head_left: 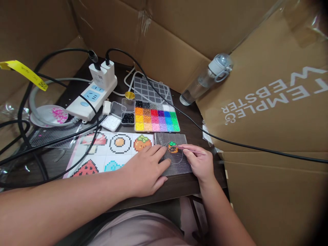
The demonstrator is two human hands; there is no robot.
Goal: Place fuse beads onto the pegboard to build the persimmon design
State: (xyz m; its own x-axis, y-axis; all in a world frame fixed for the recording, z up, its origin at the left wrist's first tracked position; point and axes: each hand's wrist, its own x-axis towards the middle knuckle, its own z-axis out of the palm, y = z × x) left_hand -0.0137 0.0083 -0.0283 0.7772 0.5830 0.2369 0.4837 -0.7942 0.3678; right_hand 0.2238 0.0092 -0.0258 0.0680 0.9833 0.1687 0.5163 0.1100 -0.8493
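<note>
A clear pegboard (183,167) lies near the table's front edge, bearing a small orange, black and green bead figure (173,148). My right hand (201,163) pinches thin pink tweezers (192,150), whose tip is at the figure's right side. My left hand (147,169) lies flat with its fingers apart, across the pattern sheet (102,158) and the pegboard's left edge, holding nothing. Printed on the sheet are pixel pictures of a mushroom, an egg, an orange fruit and a watermelon slice, partly covered by my left arm. Behind the pegboard stands a divided box of coloured beads (157,118).
White beads (111,123) and black beads (127,119) sit in small open boxes. A power strip (88,102), looping black cables (143,77) and a dish of pink beads (48,116) occupy the left. A bottle (202,85) leans against cardboard (256,133) at right.
</note>
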